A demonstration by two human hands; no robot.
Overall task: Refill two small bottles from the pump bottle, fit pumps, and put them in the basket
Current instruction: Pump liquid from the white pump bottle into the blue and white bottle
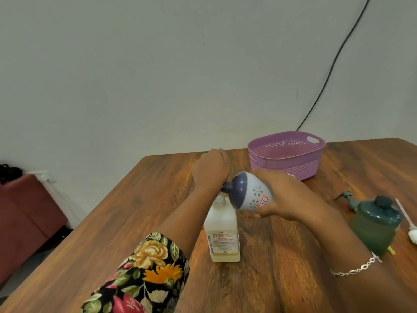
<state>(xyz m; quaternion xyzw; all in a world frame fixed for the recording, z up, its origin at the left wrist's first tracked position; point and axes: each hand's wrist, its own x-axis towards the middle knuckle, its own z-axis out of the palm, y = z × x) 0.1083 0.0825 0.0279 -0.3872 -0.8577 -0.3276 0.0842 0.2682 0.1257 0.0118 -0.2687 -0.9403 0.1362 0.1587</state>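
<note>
While right hand's [284,195] fingers [265,175] grasp one of two small bottles [250,192] [372,227], left hand's [211,168] grip I cannot tell.

Single head-worn wide-angle view, forward and down, close over the wooden table [135,199], wall [158,75] beyond.

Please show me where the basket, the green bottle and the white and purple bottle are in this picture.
basket [286,168]: head view, on its front wall.
green bottle [370,233]: head view, on its body below the cap.
white and purple bottle [253,194]: head view, on its white side near the flower marks.
</note>
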